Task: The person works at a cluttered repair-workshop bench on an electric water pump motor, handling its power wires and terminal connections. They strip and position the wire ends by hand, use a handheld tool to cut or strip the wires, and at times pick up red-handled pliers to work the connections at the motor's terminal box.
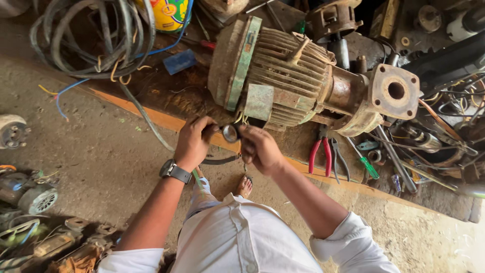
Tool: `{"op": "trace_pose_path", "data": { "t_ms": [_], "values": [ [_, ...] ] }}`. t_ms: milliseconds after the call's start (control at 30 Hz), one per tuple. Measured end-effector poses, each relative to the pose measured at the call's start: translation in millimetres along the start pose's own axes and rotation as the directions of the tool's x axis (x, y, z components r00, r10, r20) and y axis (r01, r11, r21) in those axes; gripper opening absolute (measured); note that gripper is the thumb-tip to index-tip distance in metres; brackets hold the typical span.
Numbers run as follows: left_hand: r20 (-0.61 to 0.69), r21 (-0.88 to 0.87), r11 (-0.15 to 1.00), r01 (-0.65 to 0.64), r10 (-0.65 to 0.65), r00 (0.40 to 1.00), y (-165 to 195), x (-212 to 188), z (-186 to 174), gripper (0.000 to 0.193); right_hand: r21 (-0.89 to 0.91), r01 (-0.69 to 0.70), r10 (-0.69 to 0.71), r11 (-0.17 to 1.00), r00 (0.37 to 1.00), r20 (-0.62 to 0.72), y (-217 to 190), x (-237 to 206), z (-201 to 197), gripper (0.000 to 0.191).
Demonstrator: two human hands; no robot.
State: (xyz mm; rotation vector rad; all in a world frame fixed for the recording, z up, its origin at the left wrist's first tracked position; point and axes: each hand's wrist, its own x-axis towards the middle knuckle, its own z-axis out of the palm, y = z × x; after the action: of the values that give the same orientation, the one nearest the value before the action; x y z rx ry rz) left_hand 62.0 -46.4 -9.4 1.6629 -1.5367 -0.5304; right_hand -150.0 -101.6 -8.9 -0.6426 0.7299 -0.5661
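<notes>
Seen from above, the left hand (193, 143) and the right hand (260, 149) meet just in front of a large rusty electric motor (275, 76) that lies on its side on a low wooden board (166, 119) on the workshop floor. Between the two hands is a small roll of dark tape (230, 133), its round face turned up toward the camera. The left hand's fingers are curled and pinching the tape roll from its left side, thumb on top; the right hand's fingers are bunched together and closed on the roll's right edge, though whether they grip the roll itself or a loose end of tape cannot be told. A black cable (222, 161) runs beneath the hands and passes under the left wrist, which wears a dark wristwatch (175, 171). The roll sits close below the motor's green terminal box (259, 102), where a few pale wire ends (239, 118) stick out. To the right of the right hand, red-handled pliers (320, 154) and a green-handled screwdriver (365, 162) lie on the board, well apart from the hands. The motor's rusty flange (395, 91) with a round bore faces right. A coil of grey cable (91, 38) lies at the upper left, and a sandalled foot (244, 187) shows below the hands.
</notes>
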Motion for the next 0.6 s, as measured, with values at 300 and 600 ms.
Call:
{"op": "trace_pose_path", "data": {
  "t_ms": [300,600],
  "values": [
    [0.075,0.062,0.954,0.292,-0.296,0.952,10,8,4,0.037,-0.466,0.223,-0.341,0.857,0.921,-0.187,30,2,27,0.032],
    [0.041,0.067,0.997,-0.031,0.029,0.999,-2,1,16,0.025,-0.817,0.068,-0.257,0.573,0.961,-0.101,40,9,8,0.026]
  ]
}}
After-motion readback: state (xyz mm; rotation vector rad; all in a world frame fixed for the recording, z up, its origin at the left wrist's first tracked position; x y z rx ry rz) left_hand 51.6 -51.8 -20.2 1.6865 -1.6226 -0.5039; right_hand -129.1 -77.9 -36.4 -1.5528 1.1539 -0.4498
